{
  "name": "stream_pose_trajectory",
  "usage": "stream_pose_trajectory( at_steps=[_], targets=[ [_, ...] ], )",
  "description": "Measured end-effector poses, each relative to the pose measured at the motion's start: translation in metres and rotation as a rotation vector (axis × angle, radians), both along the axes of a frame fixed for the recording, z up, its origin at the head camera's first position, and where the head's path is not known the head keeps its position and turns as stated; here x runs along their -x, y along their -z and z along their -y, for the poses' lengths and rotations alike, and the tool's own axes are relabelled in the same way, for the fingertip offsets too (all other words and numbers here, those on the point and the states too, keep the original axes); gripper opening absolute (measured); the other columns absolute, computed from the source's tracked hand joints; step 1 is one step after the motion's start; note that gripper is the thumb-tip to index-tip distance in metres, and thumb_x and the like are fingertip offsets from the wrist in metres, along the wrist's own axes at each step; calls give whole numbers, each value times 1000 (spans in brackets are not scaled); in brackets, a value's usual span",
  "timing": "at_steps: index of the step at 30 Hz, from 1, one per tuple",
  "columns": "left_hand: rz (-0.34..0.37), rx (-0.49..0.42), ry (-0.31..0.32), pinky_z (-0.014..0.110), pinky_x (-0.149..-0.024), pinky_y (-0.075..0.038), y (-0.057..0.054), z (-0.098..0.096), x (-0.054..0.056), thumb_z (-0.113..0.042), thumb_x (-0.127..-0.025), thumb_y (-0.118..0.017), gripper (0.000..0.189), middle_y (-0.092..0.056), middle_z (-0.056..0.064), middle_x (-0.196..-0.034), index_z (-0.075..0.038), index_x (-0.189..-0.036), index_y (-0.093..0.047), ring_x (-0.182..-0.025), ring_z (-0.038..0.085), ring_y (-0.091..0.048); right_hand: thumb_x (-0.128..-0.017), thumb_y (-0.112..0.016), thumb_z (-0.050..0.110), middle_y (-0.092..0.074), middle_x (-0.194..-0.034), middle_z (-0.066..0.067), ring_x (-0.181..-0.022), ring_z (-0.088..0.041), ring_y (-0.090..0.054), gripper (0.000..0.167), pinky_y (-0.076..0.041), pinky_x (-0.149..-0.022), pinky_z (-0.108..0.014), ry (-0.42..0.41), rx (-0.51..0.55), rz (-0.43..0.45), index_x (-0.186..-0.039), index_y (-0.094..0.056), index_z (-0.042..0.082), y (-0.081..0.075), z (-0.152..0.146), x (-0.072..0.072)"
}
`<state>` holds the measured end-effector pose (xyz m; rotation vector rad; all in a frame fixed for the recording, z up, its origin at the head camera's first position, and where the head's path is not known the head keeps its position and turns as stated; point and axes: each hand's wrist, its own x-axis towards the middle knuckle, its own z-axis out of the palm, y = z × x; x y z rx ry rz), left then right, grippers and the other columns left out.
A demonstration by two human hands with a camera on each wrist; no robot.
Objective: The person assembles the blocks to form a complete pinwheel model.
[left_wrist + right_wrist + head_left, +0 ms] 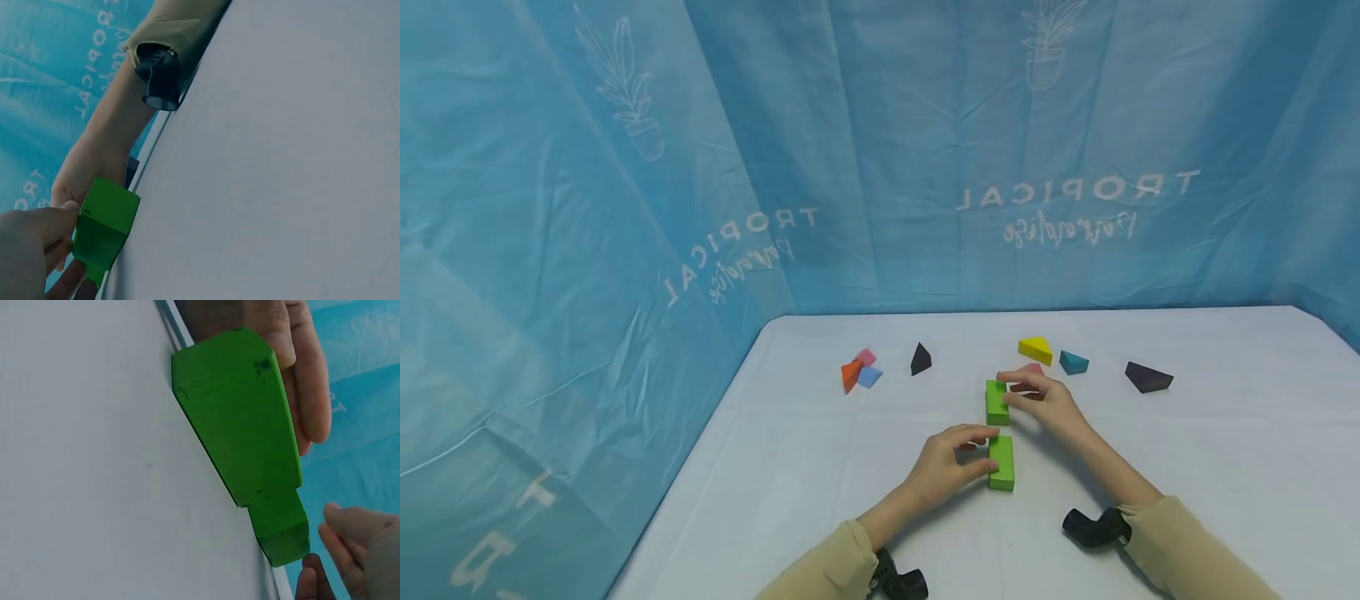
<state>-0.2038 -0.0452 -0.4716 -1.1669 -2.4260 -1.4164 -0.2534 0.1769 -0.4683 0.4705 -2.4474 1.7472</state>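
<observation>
Two green rectangular blocks stand end to end in the head view, a narrow gap between them. My left hand [942, 467] holds the near green block [1003, 463] from its left side, with the thumb at the side and the index finger by the far end. In the left wrist view, the thumb touches that block [107, 215]. At the far green block [997, 403], my right hand [1047, 404] reaches in from the right with loosely bent fingers. The right wrist view shows its thumb apart from that block [281, 528] and a fingertip close to the corner.
Behind and left lie orange [851, 375], pink [866, 357], blue [870, 377] and black [921, 360] pieces. Further right are yellow [1036, 350], teal [1073, 362] and dark [1147, 377] pieces, plus a pink piece [1032, 368] behind the right hand. A blue curtain [910, 267] borders the white table [790, 467].
</observation>
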Motion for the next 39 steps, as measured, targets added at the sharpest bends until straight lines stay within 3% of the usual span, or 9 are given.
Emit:
stream_pose_trajectory(
  at_steps=[10,17,39],
  targets=[
    [-20,-6,-15,20,-85,-49,4,-2,-1,-17,-84,-72,38,-64,2,-116,-5,-119,-63,-102,11,-60,-87,-70,18,-64,-113,-12,-89,-20,-60,35,-51,-75,-22,-8,-34,7,-119,-64,5,5,3,-4],
    [-36,-2,-13,19,-86,-48,4,-1,-1,-17,-84,-72,38,-64,3,-117,-4,-119,-63,-103,12,-60,-86,-70,18,-64,-113,-10,-94,-23,-59,34,-50,-78,-21,-10,-32,34,-118,-65,7,3,4,-5],
    [-47,-1,2,19,-87,-48,6,-1,0,-16,-86,-71,37,-63,5,-116,-3,-119,-62,-103,11,-60,-86,-70,21,-63,-116,-9,-98,-23,-58,36,-49,-82,-20,-17,-29,71,-120,-64,8,4,7,-29]
  ],
)
